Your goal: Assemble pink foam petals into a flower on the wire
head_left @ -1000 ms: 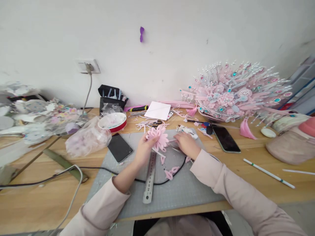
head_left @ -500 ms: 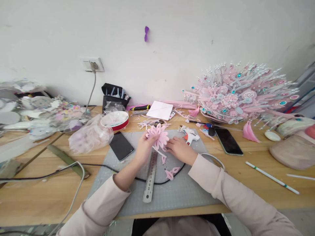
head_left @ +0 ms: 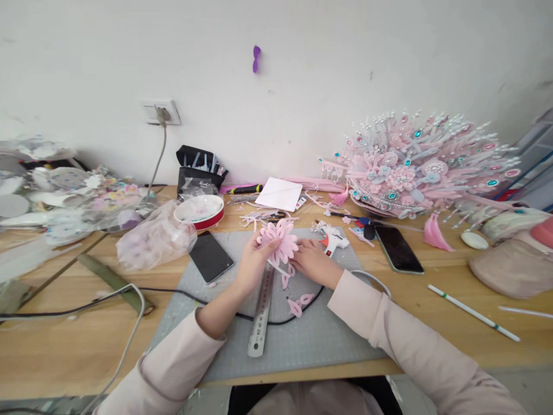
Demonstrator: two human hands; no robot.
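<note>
- The grey cutting mat (head_left: 319, 346) spreads over the near middle of the table, below both hands.
- The beaded pink headdress (head_left: 410, 173) stands far right, well apart from the hands.
- The steel ruler (head_left: 259, 331) lies on the mat, its long axis running near to far, the far end towards the flower.
- The right hand (head_left: 317, 262) comes in from the right, fingers bunched at the flower's right edge; whether they pinch anything I cannot tell.
- The left hand (head_left: 253, 262) grips the flower's left side, thumb pressed on top, the fingers beneath mostly hidden.
- The pink flower (head_left: 281, 242) sits between the hands, right of the left thumb; roundish, it shows no clear long axis.
- Loose pink loops (head_left: 296, 308) lie on the mat, nearer than the flower and right of the ruler.
</note>
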